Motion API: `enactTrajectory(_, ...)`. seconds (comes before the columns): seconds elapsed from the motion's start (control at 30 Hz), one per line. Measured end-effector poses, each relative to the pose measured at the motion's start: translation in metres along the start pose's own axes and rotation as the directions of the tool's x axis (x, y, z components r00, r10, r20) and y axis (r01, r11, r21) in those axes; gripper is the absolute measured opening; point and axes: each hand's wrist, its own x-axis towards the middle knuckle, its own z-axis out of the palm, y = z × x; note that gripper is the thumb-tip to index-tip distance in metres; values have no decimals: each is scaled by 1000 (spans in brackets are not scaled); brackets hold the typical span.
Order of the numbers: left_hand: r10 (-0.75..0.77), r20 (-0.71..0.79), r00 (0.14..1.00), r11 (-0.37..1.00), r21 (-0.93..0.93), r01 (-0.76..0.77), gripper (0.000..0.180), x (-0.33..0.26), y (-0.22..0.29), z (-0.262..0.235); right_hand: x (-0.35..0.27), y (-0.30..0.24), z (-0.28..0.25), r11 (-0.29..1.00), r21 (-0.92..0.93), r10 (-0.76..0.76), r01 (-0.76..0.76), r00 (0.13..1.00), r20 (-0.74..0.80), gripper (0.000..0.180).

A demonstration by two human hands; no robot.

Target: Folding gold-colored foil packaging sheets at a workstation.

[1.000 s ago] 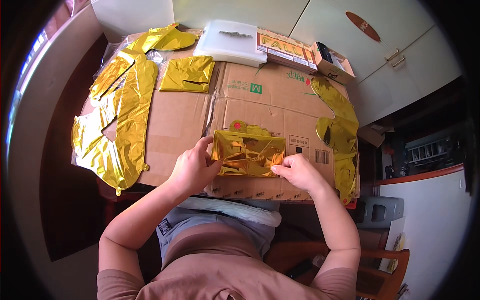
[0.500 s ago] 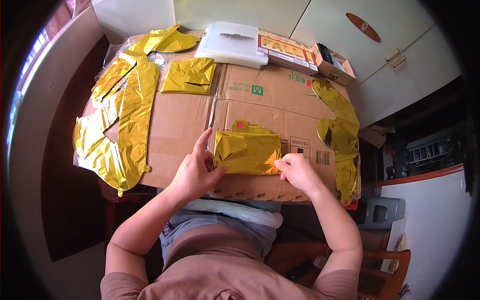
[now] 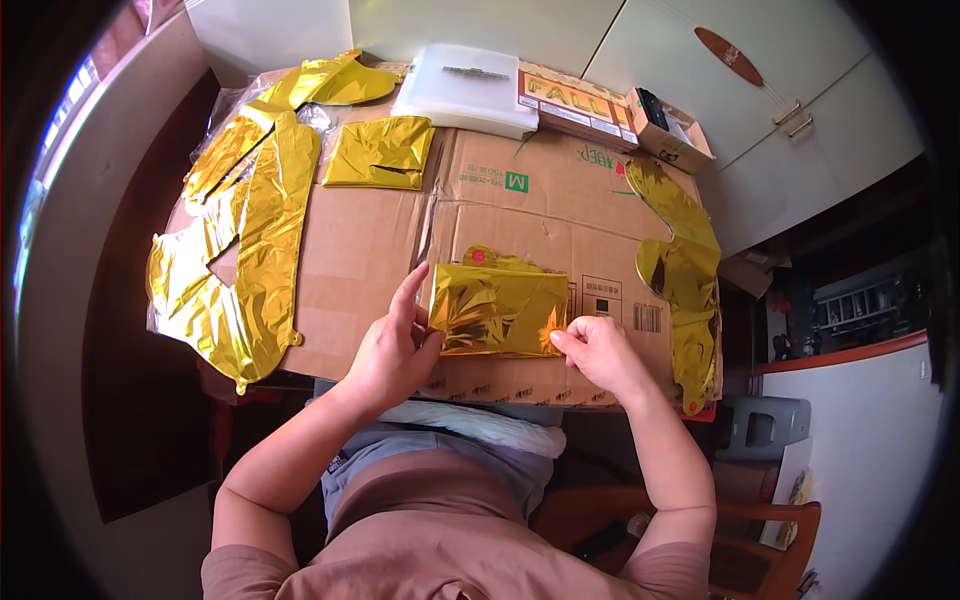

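Right hand [image 3: 600, 350] pinches foil rectangle [image 3: 500, 312] — glossy, creased.

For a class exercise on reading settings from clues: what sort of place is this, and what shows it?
Probably a room in a home: the pale cupboard with handles, the grey plastic stool and cardboard laid out as a work surface suggest it.

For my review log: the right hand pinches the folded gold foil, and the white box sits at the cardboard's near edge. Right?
Not quite: the white box sits at the far edge of the cardboard, as the head view shows. The right hand does pinch the folded gold foil.
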Motion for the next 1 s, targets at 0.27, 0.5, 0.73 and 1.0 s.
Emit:
enactTrajectory(0.27,70,-35,997,997,36,-69,83,-2,-3,4,0,-8,0,999,-45,12,-11,1000,21,34)
enactTrajectory(0.5,162,-103,981,983,108,-151,84,-12,-9,13,-3,-9,0,1000,-3,-2,2,1000,-4,33)
enactTrajectory(0.73,81,-100,992,997,24,-79,83,-18,-1,14,-5,-13,-2,998,-53,-30,32,999,23,33)
enactTrajectory(1.0,-6,-130,991,984,-177,-17,81,-22,-4,10,-1,-10,-6,999,0,-42,42,995,89,29)
